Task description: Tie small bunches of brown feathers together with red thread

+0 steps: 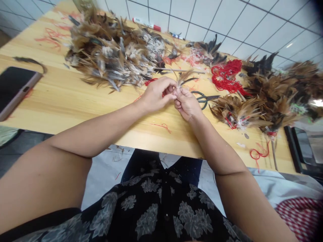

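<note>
Both hands meet above the wooden table [63,97], pinching a small bunch of brown feathers [184,78] by its quills. My left hand [157,94] has its fingers closed on the bunch's base, with a bit of red thread showing between the fingers. My right hand [186,103] is curled shut around the same quill ends from below. The feather tips fan up and to the right, above the fingers. Black scissors [205,98] lie on the table just right of my right hand.
A large heap of loose brown and grey feathers [113,50] lies at the back left. Red cord [225,77] and tied feather bundles [254,107] sit at the right. A phone [15,89] rests at the left edge. A marker [147,24] lies by the tiled wall.
</note>
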Demonstrator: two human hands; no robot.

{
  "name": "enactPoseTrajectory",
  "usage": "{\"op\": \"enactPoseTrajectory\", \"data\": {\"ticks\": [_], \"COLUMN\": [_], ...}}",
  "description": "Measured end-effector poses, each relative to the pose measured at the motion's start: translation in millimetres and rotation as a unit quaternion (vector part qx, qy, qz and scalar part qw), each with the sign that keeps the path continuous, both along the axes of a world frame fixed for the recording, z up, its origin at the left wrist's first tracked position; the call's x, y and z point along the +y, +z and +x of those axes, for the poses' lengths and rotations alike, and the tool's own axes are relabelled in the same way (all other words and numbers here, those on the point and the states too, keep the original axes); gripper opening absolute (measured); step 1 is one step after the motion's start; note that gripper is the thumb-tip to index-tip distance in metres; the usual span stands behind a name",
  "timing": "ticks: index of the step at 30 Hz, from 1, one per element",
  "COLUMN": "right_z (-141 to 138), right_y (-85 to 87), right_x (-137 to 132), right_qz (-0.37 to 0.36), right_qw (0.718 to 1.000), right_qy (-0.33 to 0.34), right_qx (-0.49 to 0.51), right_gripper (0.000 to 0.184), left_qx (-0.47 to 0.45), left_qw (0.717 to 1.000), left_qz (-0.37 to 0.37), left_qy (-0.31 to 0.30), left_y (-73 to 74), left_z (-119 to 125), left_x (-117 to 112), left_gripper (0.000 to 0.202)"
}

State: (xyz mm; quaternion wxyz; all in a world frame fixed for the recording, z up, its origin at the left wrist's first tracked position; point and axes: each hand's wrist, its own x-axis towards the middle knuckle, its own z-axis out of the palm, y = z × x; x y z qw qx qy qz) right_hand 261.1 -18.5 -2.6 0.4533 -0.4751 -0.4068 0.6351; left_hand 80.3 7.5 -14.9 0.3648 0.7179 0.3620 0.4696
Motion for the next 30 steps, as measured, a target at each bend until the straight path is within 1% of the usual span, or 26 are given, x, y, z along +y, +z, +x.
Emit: {"op": "enactPoseTrajectory", "data": {"ticks": [2,5,8,11,13,15,19,23,27,30], "right_z": [1.9,5.4,9.4,12.5,13.4,13.5,14.4,18.5,19.2,16.3], "right_y": [-2.7,-7.4,-10.6,-9.9,-7.5,-5.0,-2.9,-2.8,1.6,3.9], "right_x": [0.3,0.6,1.3,2.0,2.2,2.2,3.3,6.7,7.7,5.9], "right_qz": [0.004,0.029,0.049,0.044,0.044,0.046,0.052,0.049,0.037,0.036], "right_qw": [1.000,0.999,0.997,0.996,0.995,0.993,0.992,0.991,0.990,0.990], "right_qy": [0.003,0.026,0.052,0.074,0.091,0.104,0.117,0.127,0.130,0.122], "right_qx": [-0.009,-0.022,-0.026,-0.018,-0.011,-0.009,-0.017,-0.018,-0.042,-0.058], "right_gripper": [0.062,0.064,0.061,0.058,0.060,0.063,0.066,0.074,0.072,0.068], "left_qx": [0.012,-0.006,-0.069,-0.138,-0.167,-0.183,-0.191,-0.201,-0.195,-0.179], "left_qw": [1.000,0.998,0.989,0.972,0.961,0.953,0.946,0.943,0.944,0.953], "left_qz": [-0.003,-0.047,-0.117,-0.186,-0.216,-0.234,-0.254,-0.258,-0.253,-0.232], "left_qy": [-0.019,-0.043,-0.053,-0.049,-0.052,-0.056,-0.060,-0.069,-0.087,-0.081], "left_y": [1.0,-1.4,-4.6,-5.7,-5.1,-3.7,-1.3,-5.3,-12.4,-15.2], "left_z": [-1.0,-1.7,0.7,5.1,7.2,7.5,3.2,-2.5,-6.3,-7.5], "left_x": [3.7,7.7,6.4,2.7,1.3,1.0,3.0,8.0,13.1,14.7], "left_gripper": [0.035,0.035,0.044,0.055,0.061,0.062,0.061,0.060,0.061,0.062]}}
